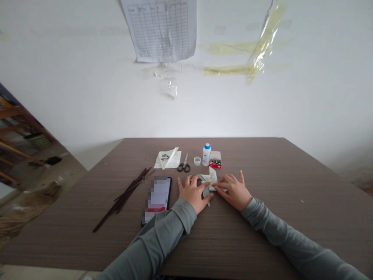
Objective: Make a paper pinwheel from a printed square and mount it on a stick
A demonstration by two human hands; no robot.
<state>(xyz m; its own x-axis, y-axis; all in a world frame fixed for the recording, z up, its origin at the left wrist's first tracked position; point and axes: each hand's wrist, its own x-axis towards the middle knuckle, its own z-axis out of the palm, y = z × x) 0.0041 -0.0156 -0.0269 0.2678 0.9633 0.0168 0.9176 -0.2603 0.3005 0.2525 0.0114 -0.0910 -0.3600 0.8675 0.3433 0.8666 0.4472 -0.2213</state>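
Note:
A paper pinwheel (213,174) with folded, pointed blades lies on the brown table between my two hands. My left hand (192,193) rests over its left side, thumb and forefinger closing on the paper and the other fingers curled on the tabletop. From the right, my right hand (234,192) holds the paper near the pinwheel's middle with forefinger and thumb, its little finger raised. Part of the pinwheel is hidden under my fingers. Just beyond it stand a white bottle with a blue cap (206,155) and a small red box of metal pins (215,162).
Black-handled scissors (183,167), a small clear cup (197,161) and folded printed paper (171,160) lie farther back. To the left are a phone (159,196) beside my forearm and several thin dark sticks (125,197). A white wall (186,116) rises behind the table (291,217).

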